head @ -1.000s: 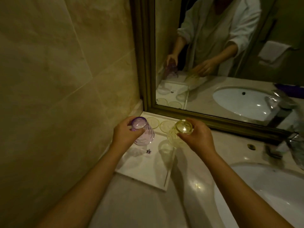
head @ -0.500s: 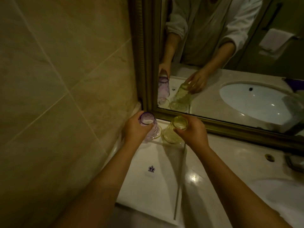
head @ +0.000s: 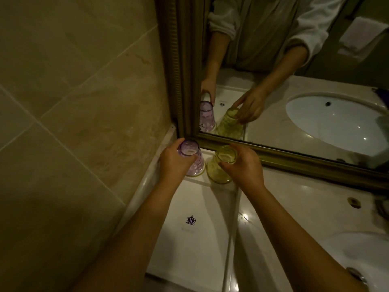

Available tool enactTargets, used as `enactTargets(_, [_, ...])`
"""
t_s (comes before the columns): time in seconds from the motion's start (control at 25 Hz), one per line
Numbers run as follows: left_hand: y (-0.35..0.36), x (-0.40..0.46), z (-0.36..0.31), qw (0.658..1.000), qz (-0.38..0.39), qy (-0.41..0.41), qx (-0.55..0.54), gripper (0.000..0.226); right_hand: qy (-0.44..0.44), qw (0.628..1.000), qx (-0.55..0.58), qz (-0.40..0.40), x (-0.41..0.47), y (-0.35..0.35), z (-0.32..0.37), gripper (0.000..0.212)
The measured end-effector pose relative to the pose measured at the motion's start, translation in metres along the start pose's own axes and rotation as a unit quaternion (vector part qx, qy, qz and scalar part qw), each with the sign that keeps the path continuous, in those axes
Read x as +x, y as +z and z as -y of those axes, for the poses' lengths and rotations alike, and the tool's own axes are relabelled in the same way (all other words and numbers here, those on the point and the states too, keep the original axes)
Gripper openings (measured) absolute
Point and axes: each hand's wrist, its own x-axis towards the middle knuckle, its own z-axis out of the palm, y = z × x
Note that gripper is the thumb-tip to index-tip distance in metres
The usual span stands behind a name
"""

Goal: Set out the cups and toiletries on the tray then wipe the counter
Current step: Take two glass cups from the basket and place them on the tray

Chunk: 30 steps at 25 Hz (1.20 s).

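Both cups now stand rim-down at the tray's far end, where half a second ago they were just touching down. From 1 to 4 o'clock runs the counter (head: 294,199), its mirror frame (head: 294,159) just behind the cups. At 6 o'clock the white tray (head: 195,253) lies bare, bearing a small purple crown logo (head: 190,220); faint text beneath is unreadable. The left hand (head: 171,163) grips the purple cup (head: 192,160); the right hand (head: 245,165) grips the yellow cup (head: 221,165), just beside it.

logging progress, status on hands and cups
Left hand grips purple cup, right hand grips yellow cup. Both upside down at tray's mirror end. Nothing in the way.
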Motion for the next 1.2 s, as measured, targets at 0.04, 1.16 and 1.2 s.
enactTargets(0.04, [0.000, 0.000, 0.000, 1.000, -0.001, 0.002, 0.004, 0.059, -0.001, 1.000, 0.001, -0.002, 0.000, 0.000, 0.000, 0.062])
enactTargets(1.16, [0.010, -0.011, 0.045, 0.998, 0.031, 0.035, -0.043, 0.060, 0.021, 0.997, 0.074, -0.010, -0.017, 0.031, -0.049, 0.068])
enactTargets(1.2, [0.009, -0.011, 0.046, 0.998, 0.034, 0.032, -0.042, 0.061, 0.019, 0.997, 0.074, -0.008, -0.017, 0.031, -0.050, 0.068])
